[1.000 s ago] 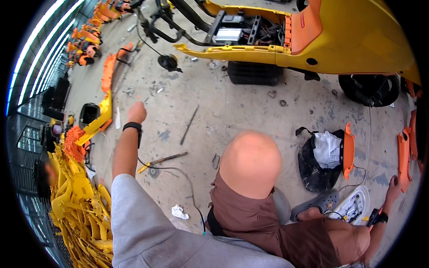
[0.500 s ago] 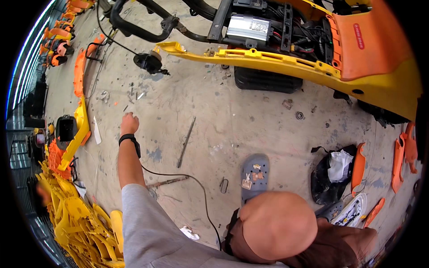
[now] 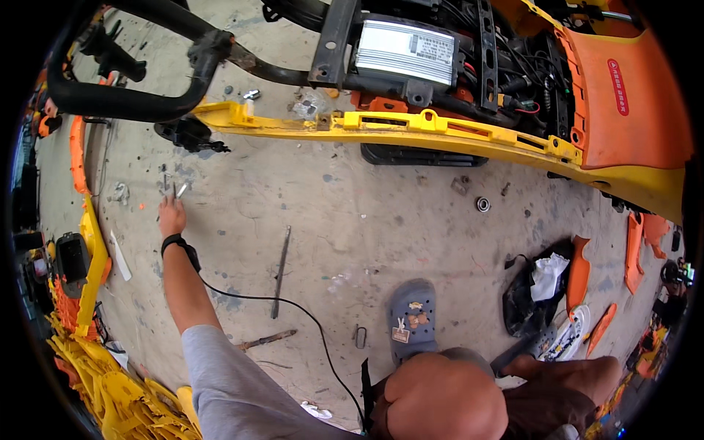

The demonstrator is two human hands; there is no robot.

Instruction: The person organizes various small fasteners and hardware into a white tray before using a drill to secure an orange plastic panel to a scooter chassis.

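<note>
My left hand (image 3: pixel 172 215) reaches down to the concrete floor at the left, with a black band on its wrist. Its fingers are stretched forward and look slightly apart. Just beyond the fingertips lie a few small thin dark metal pieces (image 3: pixel 165 176) and a short white stick (image 3: pixel 182 191). Whether the fingertips touch one of them is too small to make out. A black cable (image 3: pixel 293 301) runs from the wristband back toward my body. My right hand is outside the picture.
A yellow and orange vehicle body (image 3: pixel 455 147) with black tubing and a silver finned box (image 3: pixel 405 51) stands ahead. A long metal rod (image 3: pixel 281 271) lies mid-floor. Yellow panels (image 3: pixel 117 389) are heaped at lower left; a black bag (image 3: pixel 524 304) lies to the right.
My left hand has gone forward to the small metal pieces, and its curled fingers have stretched out. The view has shifted, bringing the vehicle frame lower and further left.
</note>
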